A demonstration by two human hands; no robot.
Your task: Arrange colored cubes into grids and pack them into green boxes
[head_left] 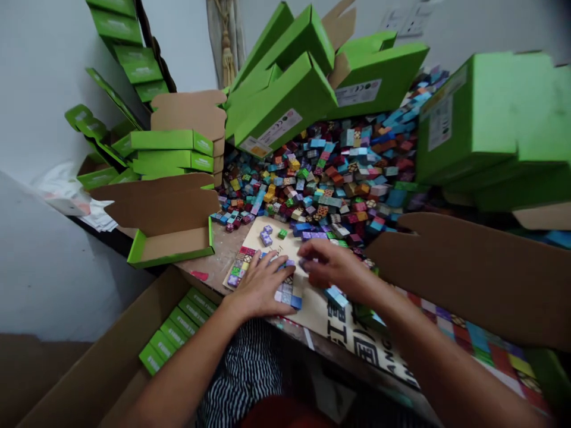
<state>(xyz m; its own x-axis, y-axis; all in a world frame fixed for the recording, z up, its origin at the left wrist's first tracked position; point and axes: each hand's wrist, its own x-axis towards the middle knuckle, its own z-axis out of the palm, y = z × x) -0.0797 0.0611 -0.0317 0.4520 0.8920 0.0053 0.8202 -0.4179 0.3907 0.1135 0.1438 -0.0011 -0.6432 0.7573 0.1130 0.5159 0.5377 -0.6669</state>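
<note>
My left hand [262,286] lies flat with spread fingers over a set of small patterned cubes [244,261] laid close together in rows. Part of this set is hidden under the palm; white and blue cubes [288,294] show at its right side. Just to the right, above the cardboard sheet [312,312], my right hand [332,266] has its fingers curled together in a pinch. What sits between those fingertips is too blurred to make out. Two purple cubes [266,235] and a green cube [282,234] rest loose beyond my left hand. Below my right hand lies a light blue strip of cubes [335,296].
A large heap of mixed cubes [330,184] covers the table's back. An opened green box [173,246] stands at the left edge. Green boxes [285,107] lean behind, with more [473,119] at right. Below left, a carton [107,351] holds green boxes.
</note>
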